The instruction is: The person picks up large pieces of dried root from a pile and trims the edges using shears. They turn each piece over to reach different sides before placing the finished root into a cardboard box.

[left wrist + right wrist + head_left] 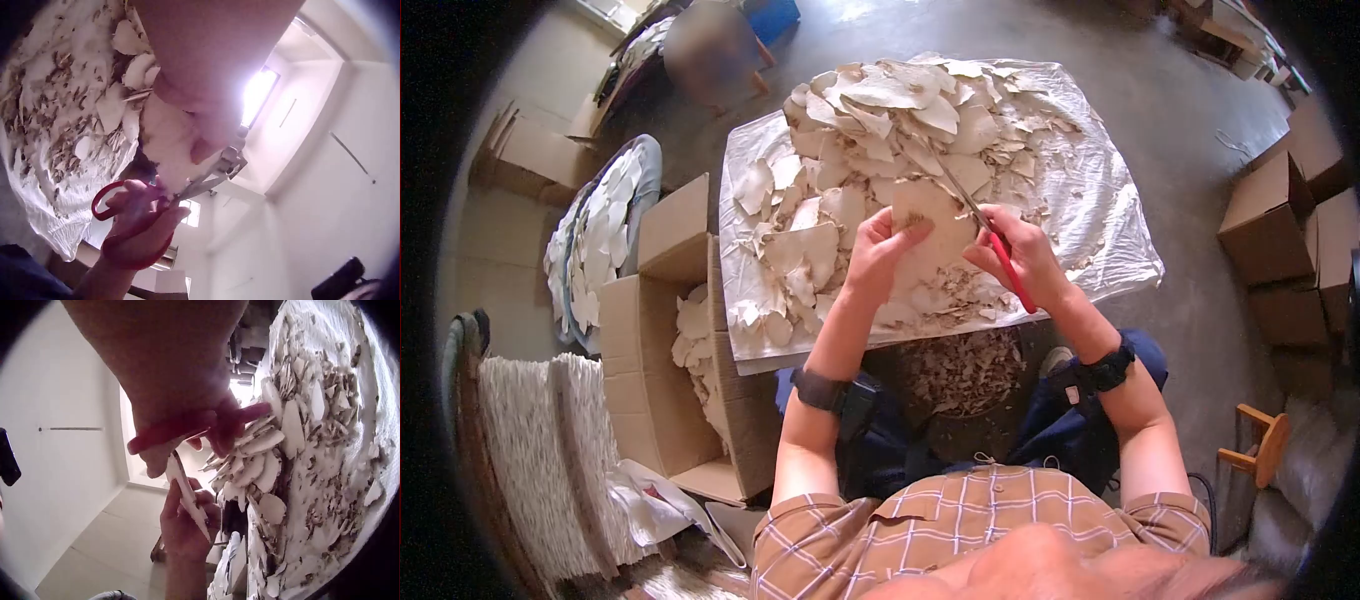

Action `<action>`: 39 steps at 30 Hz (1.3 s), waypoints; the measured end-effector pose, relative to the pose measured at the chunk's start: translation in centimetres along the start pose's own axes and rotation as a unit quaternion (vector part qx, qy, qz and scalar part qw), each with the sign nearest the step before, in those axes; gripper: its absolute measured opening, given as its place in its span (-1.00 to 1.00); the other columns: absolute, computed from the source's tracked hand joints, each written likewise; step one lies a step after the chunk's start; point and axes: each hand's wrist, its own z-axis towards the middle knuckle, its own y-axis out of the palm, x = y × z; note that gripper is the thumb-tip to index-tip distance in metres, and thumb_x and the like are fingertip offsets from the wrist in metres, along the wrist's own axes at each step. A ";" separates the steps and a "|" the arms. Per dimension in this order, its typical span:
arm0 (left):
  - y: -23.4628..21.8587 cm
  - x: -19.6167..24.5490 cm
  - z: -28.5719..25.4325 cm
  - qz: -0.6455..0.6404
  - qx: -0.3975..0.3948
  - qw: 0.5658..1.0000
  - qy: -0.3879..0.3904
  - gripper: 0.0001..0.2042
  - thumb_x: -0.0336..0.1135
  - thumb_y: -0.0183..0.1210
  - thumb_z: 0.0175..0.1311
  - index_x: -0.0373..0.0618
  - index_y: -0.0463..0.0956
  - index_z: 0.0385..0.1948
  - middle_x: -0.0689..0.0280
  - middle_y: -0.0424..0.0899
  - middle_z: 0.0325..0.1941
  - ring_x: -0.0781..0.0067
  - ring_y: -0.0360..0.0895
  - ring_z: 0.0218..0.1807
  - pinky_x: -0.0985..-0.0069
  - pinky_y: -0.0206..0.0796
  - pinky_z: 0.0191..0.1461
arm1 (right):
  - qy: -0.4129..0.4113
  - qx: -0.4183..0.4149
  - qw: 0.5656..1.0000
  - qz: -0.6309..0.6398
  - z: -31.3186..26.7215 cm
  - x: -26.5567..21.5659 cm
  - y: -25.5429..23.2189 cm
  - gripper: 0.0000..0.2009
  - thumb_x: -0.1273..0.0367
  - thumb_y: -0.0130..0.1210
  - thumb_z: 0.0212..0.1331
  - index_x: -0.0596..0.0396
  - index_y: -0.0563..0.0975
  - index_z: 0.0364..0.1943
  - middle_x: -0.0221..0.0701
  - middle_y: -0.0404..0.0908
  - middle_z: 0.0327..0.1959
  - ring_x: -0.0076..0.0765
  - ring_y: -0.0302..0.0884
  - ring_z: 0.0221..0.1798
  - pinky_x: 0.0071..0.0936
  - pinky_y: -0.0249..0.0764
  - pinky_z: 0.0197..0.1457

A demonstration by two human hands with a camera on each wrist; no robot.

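Note:
My left hand pinches a flat, pale piece with a brown patch, thumb on top, above the heap on the cloth-covered table. Red-handled scissors are gripped in my right hand, their blades pointing up and left along the piece's right edge. In the left wrist view the scissors' blades lie against the piece. The right wrist view shows the piece edge-on in my left hand, below the red handles.
Pale pieces are heaped on the white cloth, with brown-edged scraps around. A cardboard box with pieces stands at left, a container of scraps below the table edge. Boxes and a wooden stool are right; another person is beyond.

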 end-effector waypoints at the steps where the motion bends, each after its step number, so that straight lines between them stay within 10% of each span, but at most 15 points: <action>1: -0.2 0.1 0.2 -0.014 0.021 0.999 0.025 -0.82 -0.44 0.12 0.08 -0.24 0.48 -0.27 0.35 0.58 -0.33 0.64 0.48 -0.33 0.66 0.33 -0.24 | -0.023 0.003 0.998 -0.050 0.0 -0.1 -0.2 -0.52 0.10 0.18 -0.09 0.17 0.39 -0.18 -0.25 0.44 -0.62 -0.22 0.48 -0.54 -0.41 0.37 -0.46; 17: -1.5 0.7 0.1 -0.012 0.034 0.997 0.071 -0.82 -0.47 0.17 0.01 -0.20 0.48 -0.30 0.34 0.58 -0.33 0.59 0.50 -0.32 0.61 0.36 -0.22 | -0.134 -0.011 0.965 -0.224 -1.5 -0.7 -1.9 -0.55 0.07 0.18 -0.14 0.10 0.38 -0.27 -0.29 0.41 -0.59 -0.12 0.45 -0.50 -0.31 0.36 -0.48; 25: -0.6 0.0 -0.4 -0.035 -0.002 0.999 0.040 -0.82 -0.50 0.15 0.01 -0.20 0.47 -0.30 0.32 0.58 -0.31 0.56 0.50 -0.30 0.57 0.35 -0.19 | -0.020 -0.036 0.994 -0.098 -1.3 -1.4 -2.7 -0.49 0.09 0.19 -0.13 0.13 0.35 -0.16 -0.29 0.43 -0.51 -0.13 0.43 -0.47 -0.37 0.35 -0.42; 39: -1.3 -0.9 -0.9 -0.043 0.016 0.996 0.072 -0.82 -0.51 0.13 0.03 -0.19 0.46 -0.29 0.33 0.58 -0.30 0.58 0.50 -0.28 0.58 0.34 -0.16 | -0.150 -0.079 0.963 -0.210 -0.8 -0.6 -2.1 -0.48 0.07 0.23 -0.23 0.12 0.36 -0.24 -0.23 0.44 -0.43 -0.07 0.46 -0.37 -0.28 0.40 -0.37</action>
